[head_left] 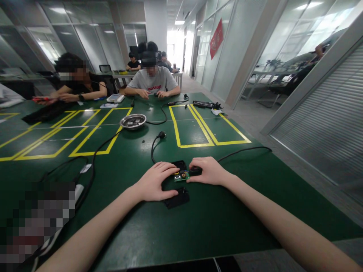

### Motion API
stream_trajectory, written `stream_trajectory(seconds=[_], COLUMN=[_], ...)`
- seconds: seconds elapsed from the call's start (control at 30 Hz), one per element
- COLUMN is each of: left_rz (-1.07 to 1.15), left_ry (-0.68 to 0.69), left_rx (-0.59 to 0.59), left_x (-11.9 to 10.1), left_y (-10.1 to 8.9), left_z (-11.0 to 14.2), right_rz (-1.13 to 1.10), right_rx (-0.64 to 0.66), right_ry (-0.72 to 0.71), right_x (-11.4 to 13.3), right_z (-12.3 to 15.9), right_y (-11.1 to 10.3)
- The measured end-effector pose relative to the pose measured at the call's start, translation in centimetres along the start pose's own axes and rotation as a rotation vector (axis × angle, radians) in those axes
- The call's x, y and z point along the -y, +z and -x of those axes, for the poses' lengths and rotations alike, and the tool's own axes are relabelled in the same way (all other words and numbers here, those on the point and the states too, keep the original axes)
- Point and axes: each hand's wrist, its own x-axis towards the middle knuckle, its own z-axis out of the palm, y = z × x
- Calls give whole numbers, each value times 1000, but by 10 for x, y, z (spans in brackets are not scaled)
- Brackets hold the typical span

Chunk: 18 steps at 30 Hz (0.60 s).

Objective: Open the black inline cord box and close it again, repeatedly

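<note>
A small green circuit board point(181, 176) with a copper coil and other parts on it lies between my hands. Behind it sits a black plastic casing half point(179, 164). My left hand point(154, 180) has its fingers spread: the fingertips reach the board and casing half, the thumb rests on a flat black cover piece point(180, 197) nearer me. Closed at the right end of the board, my right hand point(208, 170) grips a black block-shaped part point(196, 171), partly hidden by the fingers. A black cable point(241, 151) runs off to the right from behind this hand.
A cord with a plug point(162, 135) lies beyond my hands. Further back stand a metal bowl point(133, 122) with metal parts and a folded black tripod-like object point(207, 104). Yellow tape point(195, 145) marks the green table. Two people sit opposite; cables lie at left.
</note>
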Motion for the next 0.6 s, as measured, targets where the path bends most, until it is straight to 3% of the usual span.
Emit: stream_trajectory(seconds=[0.17,0.33,0.6], left_rz=[-8,-20,-111], left_ry=[1,29,-24], left_rx=[-16,-44,-251], left_x=[4,4,3], left_y=[1,3,7], left_z=[-1,-1,3], right_rz=[-63,58,246], right_rx=[29,73,169], right_ry=[56,51,202], right_x=[-11,-5,12], right_z=[5,5,0], right_y=[-1,2,8])
